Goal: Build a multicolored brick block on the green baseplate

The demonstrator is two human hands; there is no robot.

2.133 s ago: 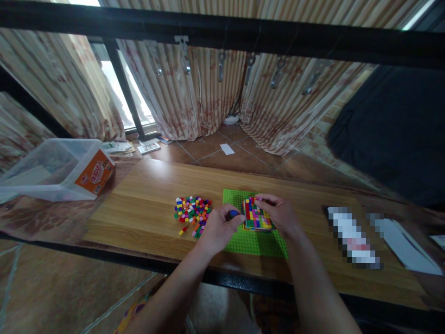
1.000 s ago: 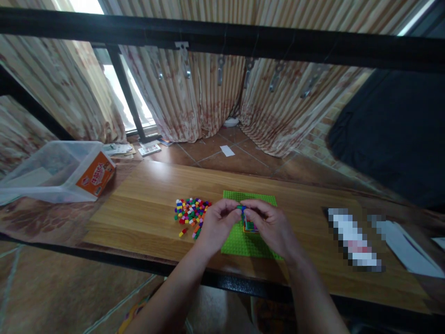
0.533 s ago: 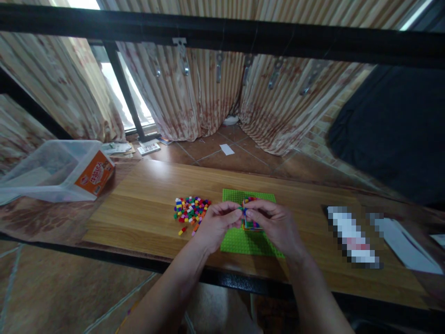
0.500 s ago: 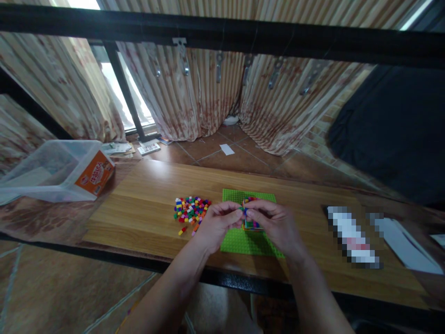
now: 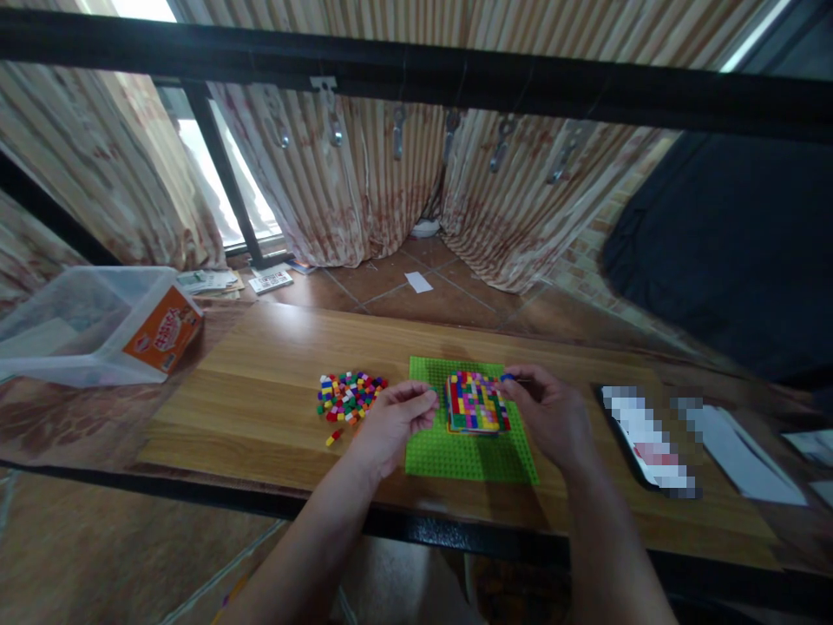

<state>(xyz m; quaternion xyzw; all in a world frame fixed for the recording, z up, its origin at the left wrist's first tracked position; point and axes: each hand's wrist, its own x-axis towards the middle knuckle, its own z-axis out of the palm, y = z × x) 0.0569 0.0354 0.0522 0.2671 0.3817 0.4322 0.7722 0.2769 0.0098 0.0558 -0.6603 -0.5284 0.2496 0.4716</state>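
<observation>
A block of multicoloured toy bricks point(image 5: 478, 404) stands on a green studded baseplate point(image 5: 468, 460). At the block's back right corner, my right hand point(image 5: 553, 412) pinches a small blue brick point(image 5: 508, 378) between thumb and fingertips. My left hand point(image 5: 396, 421) hovers over the baseplate's left edge, apart from the block. Its thumb and fingers are pressed together, and whatever may be between them is hidden. Just beyond that hand lies a heap of small loose bricks point(image 5: 348, 395), with a red and yellow piece point(image 5: 333, 437) in front of it.
A clear plastic bin point(image 5: 84, 369) with an orange label is at the left end of the wooden board point(image 5: 260, 417). On the right lie a phone-like object point(image 5: 651, 447) with a blurred surface and white paper point(image 5: 748, 460). A dark bar point(image 5: 416, 69) crosses above.
My hands have parted from their meeting point over the block, uncovering its top. The right hand moved right with the blue brick; the left drew slightly left. The view has shifted a little.
</observation>
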